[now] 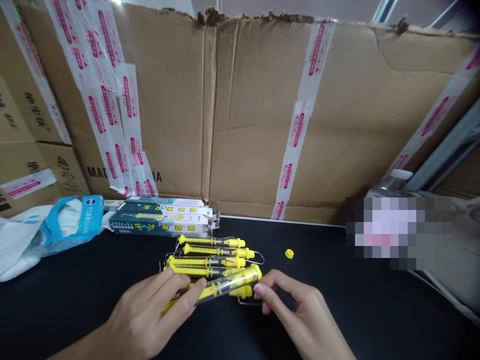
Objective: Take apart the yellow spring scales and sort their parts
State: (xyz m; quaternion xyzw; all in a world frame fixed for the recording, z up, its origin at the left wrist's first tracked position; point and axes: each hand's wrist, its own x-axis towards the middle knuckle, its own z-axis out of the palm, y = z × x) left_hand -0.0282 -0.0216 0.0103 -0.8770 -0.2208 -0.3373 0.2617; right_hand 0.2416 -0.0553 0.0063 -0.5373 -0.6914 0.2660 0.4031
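Observation:
Several yellow and clear tube-shaped spring scales (212, 252) lie in a row on the black table (75, 300). My left hand (150, 312) is closed round one of them, a clear tube with yellow ends (228, 282), held just above the pile. My right hand (300, 315) pinches that tube's right end near its yellow cap and wire hook. A small loose yellow cap (288, 253) lies on the table to the right of the row.
Flat green and white printed boxes (161, 220) are stacked behind the scales. A blue and white plastic bag (48, 230) lies at the left. A taped cardboard wall (240, 110) stands behind the table. A clear bottle (393, 182) stands at the right.

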